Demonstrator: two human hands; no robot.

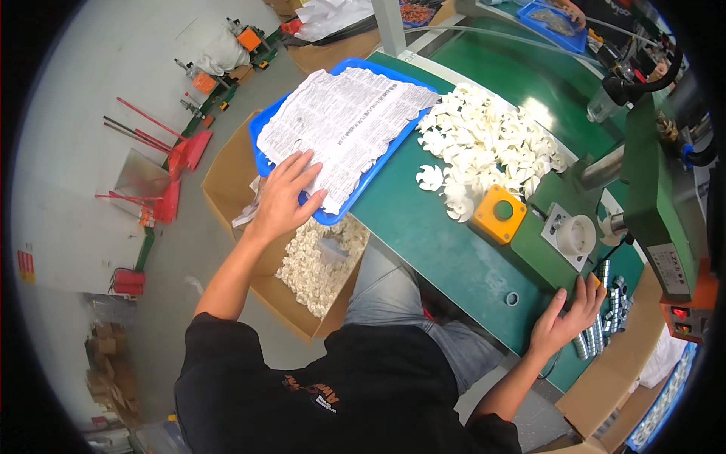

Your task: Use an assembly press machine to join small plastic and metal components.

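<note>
My left hand (283,200) lies with its fingers spread over the near left edge of a torn printed paper sheet (340,121). That sheet covers most of a blue plastic tray (354,203) at the table's left end. My right hand (567,318) rests with fingers stretched at the near corner of a green bench press (548,265), beside stacked metal rings (597,337). A white round fixture (576,235) sits on the press base, next to a yellow button box (499,214). One loose ring (512,299) stands on the table left of that hand.
White fan-like plastic parts (491,140) are heaped on the green table (423,242). Below the tray, a cardboard box (283,299) holds many small cream parts (314,265). Another carton (605,378) stands at the right edge. Across the table, another person's hand (572,13) is near a blue tray.
</note>
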